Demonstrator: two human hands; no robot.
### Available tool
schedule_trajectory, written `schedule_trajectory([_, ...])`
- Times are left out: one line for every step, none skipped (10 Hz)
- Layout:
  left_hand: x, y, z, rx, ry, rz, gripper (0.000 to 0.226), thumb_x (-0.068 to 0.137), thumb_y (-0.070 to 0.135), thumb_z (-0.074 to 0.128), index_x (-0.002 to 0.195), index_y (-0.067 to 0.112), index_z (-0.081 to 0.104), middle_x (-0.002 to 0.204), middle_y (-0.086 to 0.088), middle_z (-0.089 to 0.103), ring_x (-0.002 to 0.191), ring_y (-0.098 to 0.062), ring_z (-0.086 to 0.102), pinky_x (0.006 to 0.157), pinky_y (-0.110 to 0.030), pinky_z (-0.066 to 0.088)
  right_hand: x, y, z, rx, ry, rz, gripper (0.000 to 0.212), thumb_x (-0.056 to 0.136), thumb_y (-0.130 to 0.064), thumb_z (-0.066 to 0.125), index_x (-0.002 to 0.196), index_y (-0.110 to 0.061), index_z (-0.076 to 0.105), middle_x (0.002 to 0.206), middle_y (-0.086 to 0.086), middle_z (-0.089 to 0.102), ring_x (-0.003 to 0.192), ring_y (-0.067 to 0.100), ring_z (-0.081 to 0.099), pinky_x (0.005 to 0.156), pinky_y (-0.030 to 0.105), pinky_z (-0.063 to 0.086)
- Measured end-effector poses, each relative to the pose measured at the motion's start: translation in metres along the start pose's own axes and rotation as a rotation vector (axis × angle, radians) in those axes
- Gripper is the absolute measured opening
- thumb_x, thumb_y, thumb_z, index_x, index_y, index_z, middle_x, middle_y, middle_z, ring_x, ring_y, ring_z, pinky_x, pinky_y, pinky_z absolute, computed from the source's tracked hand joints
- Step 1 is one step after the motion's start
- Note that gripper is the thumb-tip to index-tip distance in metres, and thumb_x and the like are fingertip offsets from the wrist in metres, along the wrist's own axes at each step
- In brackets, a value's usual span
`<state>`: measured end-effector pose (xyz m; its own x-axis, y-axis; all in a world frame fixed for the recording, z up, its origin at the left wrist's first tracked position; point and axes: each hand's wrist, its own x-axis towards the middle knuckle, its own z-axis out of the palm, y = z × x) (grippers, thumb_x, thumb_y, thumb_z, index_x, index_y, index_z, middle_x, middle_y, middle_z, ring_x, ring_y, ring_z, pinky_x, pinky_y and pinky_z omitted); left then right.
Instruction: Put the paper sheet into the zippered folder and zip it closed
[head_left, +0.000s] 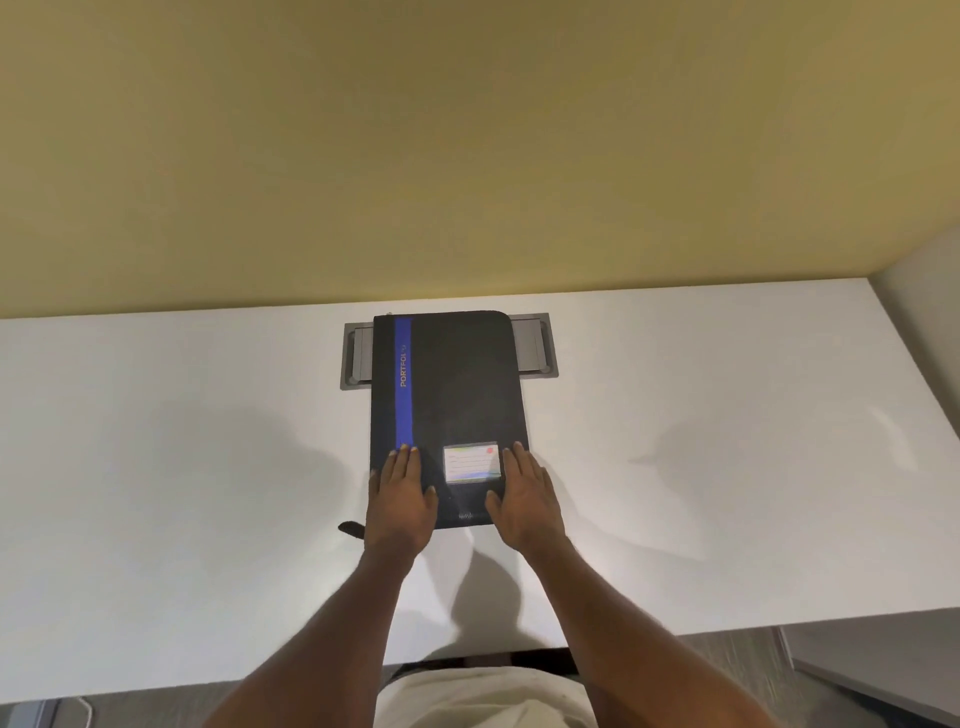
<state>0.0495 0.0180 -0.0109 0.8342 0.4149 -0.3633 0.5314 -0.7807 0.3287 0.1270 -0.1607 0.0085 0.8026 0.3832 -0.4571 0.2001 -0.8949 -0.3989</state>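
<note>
Both flat, fingers-spread hands, left hand (399, 496) and right hand (525, 496), press the closed zippered folder (457, 395) on a white table (171, 467) below a yellow wall (467, 145).

Folder (457, 405): on table (727, 415), far end over recessed panel (535, 345).
Hands: left hand (400, 499), right hand (524, 499), flat on near end.

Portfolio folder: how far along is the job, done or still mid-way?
Looks done or not yet started; one frame cannot say. The black zippered folder lies shut and flat on the white desk, and no paper sheet shows. The left hand and right hand rest flat on its near end, gripping nothing. A dark strap pokes out by the left hand. The zip's state is hidden.
</note>
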Motion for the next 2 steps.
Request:
schedule_trajectory([-0.013,0.008,0.012,0.018,0.051,0.091,0.066,0.107,0.033,0.044,0.165,0.016,0.017,0.173,-0.001,0.015,0.161,-0.022,0.005,0.131,-0.046,0.005,-0.003,0.014,-0.005,-0.068,0.044,-0.017,0.072,0.106,-0.039,0.043,0.164,-0.015,0.01,0.174,0.005,0.005,0.161,0.023,0.004,0.131,0.042,0.007])
schedule_trajectory([-0.015,0.022,0.018,0.054,0.122,0.144,0.07,0.107,0.036,0.042,0.166,0.018,0.009,0.174,0.0,0.003,0.161,-0.021,-0.005,0.131,-0.048,0.002,0.0,0.023,-0.021,-0.181,0.098,-0.045,0.073,0.107,-0.046,0.037,0.165,-0.017,0.004,0.174,0.004,-0.003,0.161,0.024,-0.004,0.131,0.044,0.003])
